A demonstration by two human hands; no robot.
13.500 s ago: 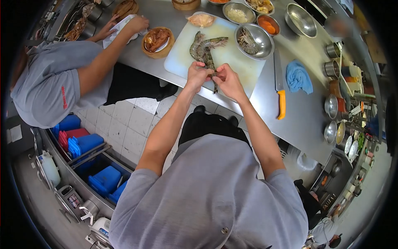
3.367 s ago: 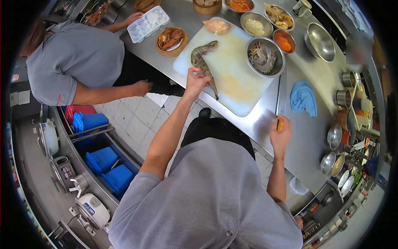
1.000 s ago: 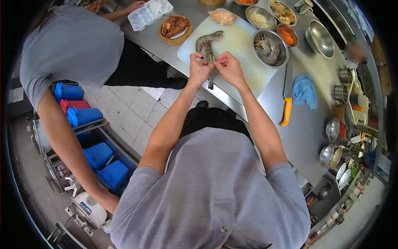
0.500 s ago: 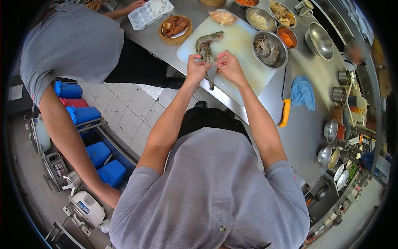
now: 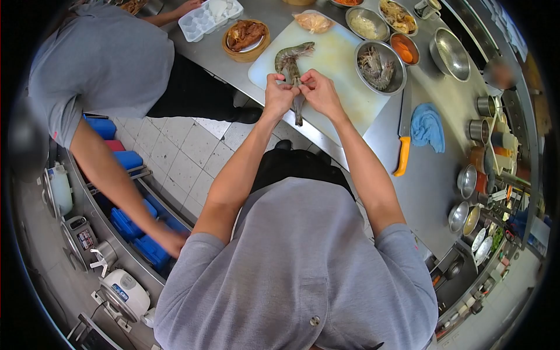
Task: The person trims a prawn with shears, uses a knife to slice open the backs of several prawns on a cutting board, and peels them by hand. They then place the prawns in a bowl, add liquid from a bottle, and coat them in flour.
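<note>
Head camera, looking down past our grey shirt (image 5: 303, 251): both our bare hands meet over one whole prawn (image 5: 284, 57) at the near edge of a white cutting board (image 5: 353, 111) on a steel counter (image 5: 431, 181). Its curved front end lies away from us; its tail points toward us. Our left hand (image 5: 279, 98) pinches the prawn between thumb and fingers, and our right hand (image 5: 322, 96) pinches it from the other side, fingertips almost touching; exactly which part they grip is too small to tell. We judge the step in hand to be fine fingertip work on the prawn's body. The next move probably calls for a steady left hold and a light, careful touch from the right, since wet shell may slip.

Beyond our right hand, a round metal bowl (image 5: 397, 63) holds more prawns (image 5: 373, 67). Behind it stand a small bowl (image 5: 415, 54) of orange slices (image 5: 402, 51), a bowl (image 5: 383, 36) of pale shreds (image 5: 364, 27) and a dish (image 5: 413, 27) of yellowish food (image 5: 396, 14). Farther right sits a large bowl (image 5: 450, 55) whose contents we cannot make out. Left of the board, a bamboo basket (image 5: 248, 56) holds browned meat (image 5: 245, 34); near it, a co-worker's hand (image 5: 188, 7) touches a white compartmented tray (image 5: 193, 29). Their other hand (image 5: 170, 240), blurred, is low beside blue containers (image 5: 123, 223), contents hidden. To our right, a yellow-handled knife (image 5: 402, 153) lies beside a crumpled blue cloth (image 5: 428, 127).
</note>
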